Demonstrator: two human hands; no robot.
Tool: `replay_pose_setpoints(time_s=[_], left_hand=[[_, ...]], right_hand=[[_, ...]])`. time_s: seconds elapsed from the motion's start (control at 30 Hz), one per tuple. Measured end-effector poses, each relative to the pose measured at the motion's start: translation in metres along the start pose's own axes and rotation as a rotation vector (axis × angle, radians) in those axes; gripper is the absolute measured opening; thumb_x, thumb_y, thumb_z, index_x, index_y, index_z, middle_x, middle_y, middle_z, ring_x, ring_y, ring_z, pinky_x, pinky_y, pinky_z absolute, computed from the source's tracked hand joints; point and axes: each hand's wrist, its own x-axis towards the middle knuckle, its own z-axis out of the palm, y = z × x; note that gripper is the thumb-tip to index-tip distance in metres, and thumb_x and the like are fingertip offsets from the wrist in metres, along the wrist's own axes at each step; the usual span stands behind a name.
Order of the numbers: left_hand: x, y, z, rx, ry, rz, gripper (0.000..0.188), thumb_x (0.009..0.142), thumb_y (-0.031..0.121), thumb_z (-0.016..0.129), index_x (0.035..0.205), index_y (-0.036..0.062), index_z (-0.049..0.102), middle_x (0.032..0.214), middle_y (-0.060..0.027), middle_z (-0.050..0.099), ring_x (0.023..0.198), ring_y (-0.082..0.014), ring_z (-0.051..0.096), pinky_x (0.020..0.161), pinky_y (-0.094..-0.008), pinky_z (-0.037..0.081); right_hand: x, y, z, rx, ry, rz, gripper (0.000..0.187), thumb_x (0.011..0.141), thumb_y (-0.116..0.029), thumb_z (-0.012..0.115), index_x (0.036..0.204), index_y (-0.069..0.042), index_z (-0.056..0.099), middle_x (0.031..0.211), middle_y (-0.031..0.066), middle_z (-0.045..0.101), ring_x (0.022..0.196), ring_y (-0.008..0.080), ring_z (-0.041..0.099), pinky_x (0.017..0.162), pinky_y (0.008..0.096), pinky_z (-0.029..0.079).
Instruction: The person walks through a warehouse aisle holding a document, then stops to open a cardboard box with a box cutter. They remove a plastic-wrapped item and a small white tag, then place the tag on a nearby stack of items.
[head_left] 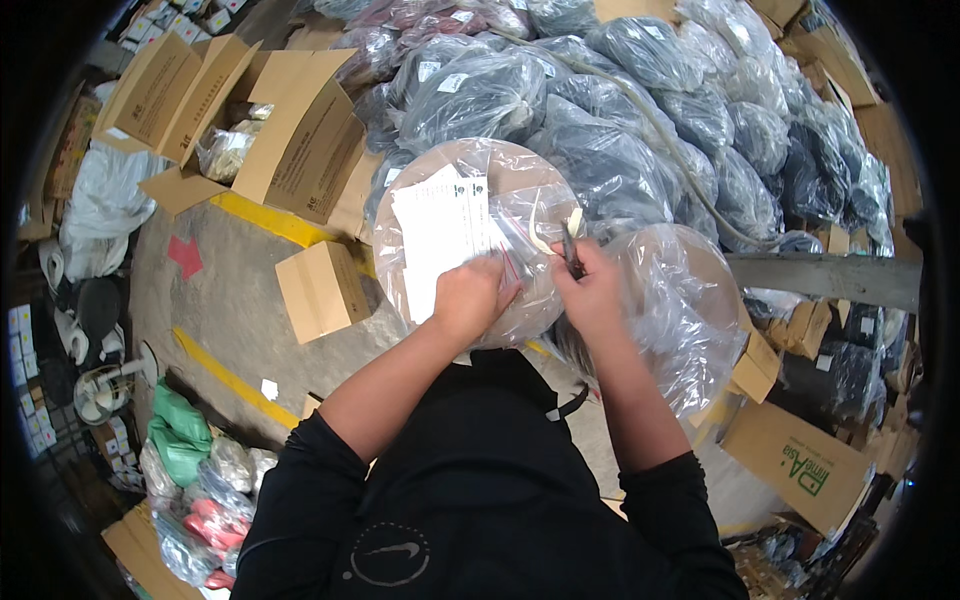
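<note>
A round brown board under clear plastic (pixel 530 175) lies in front of me. On its left half, white printed sheets (pixel 440 225) are fanned out. My left hand (pixel 472 298) rests at their lower right corner, its fingers curled on a small clear bag with a red line (pixel 512 255). At the board's right edge my right hand (pixel 592 290) is closed around a slim dark tool (pixel 570 250), pointing away from me; its exact kind is unclear. A thin off-white strip (pixel 539 228) curves beside the tool's tip.
Plastic-wrapped dark bundles (pixel 600 130) are heaped beyond the board. A second round board under plastic (pixel 690 310) stands to the right. On the left are an open carton (pixel 310 140) and a small closed box (pixel 320 290). A metal bar (pixel 830 280) juts in from the right.
</note>
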Motion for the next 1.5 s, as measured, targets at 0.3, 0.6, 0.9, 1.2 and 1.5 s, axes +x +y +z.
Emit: replay_pose_setpoints(time_s=[0.3, 0.6, 0.9, 1.2, 1.5], left_hand=[[0.003, -0.004, -0.005, 0.044, -0.164, -0.28, 0.049, 0.074, 0.052, 0.075, 0.084, 0.004, 0.069, 0.076, -0.0196, 0.069, 0.075, -0.037, 0.069, 0.069, -0.0461, 0.055], [-0.003, -0.008, 0.004, -0.075, -0.219, -0.26, 0.033, 0.082, 0.036, 0.068, 0.089, 0.0031, 0.07, 0.081, -0.0218, 0.069, 0.076, -0.0387, 0.068, 0.072, -0.0477, 0.054], [-0.015, -0.015, -0.006, 0.069, -0.116, -0.143, 0.036, 0.083, 0.037, 0.07, 0.084, 0.0013, 0.067, 0.083, -0.0201, 0.069, 0.079, -0.0363, 0.069, 0.074, -0.0464, 0.054], [-0.016, -0.034, -0.002, 0.013, -0.116, -0.057, 0.032, 0.078, 0.034, 0.075, 0.081, 0.0022, 0.068, 0.08, -0.0186, 0.069, 0.076, -0.0358, 0.068, 0.073, -0.0432, 0.054], [-0.022, -0.05, -0.022, -0.377, -0.229, -0.233, 0.019, 0.084, 0.018, 0.069, 0.085, -0.0006, 0.069, 0.071, -0.0143, 0.068, 0.067, -0.0233, 0.067, 0.064, -0.0344, 0.053]], right_hand=[[0.001, -0.009, 0.014, -0.052, -0.089, -0.036, 0.013, 0.08, -0.006, 0.069, 0.091, 0.0, 0.065, 0.079, 0.0122, 0.061, 0.066, 0.0234, 0.058, 0.063, 0.0332, 0.046], [0.0, -0.011, 0.024, -0.064, -0.082, -0.057, 0.012, 0.079, -0.006, 0.069, 0.089, 0.0, 0.065, 0.079, 0.0129, 0.061, 0.066, 0.0245, 0.058, 0.062, 0.0341, 0.046], [-0.004, -0.003, 0.04, -0.129, -0.111, -0.067, 0.015, 0.078, -0.005, 0.068, 0.091, 0.002, 0.063, 0.083, 0.0143, 0.061, 0.068, 0.0272, 0.058, 0.063, 0.0354, 0.046], [-0.01, -0.006, 0.037, -0.119, -0.047, -0.125, 0.026, 0.079, -0.003, 0.068, 0.105, 0.0, 0.067, 0.108, 0.0107, 0.062, 0.078, 0.0168, 0.059, 0.07, 0.0277, 0.047], [-0.049, -0.025, 0.046, 0.126, -0.149, 0.218, 0.019, 0.088, -0.01, 0.067, 0.104, 0.001, 0.066, 0.079, 0.0025, 0.062, 0.067, 0.0049, 0.05, 0.06, 0.0252, 0.043]])
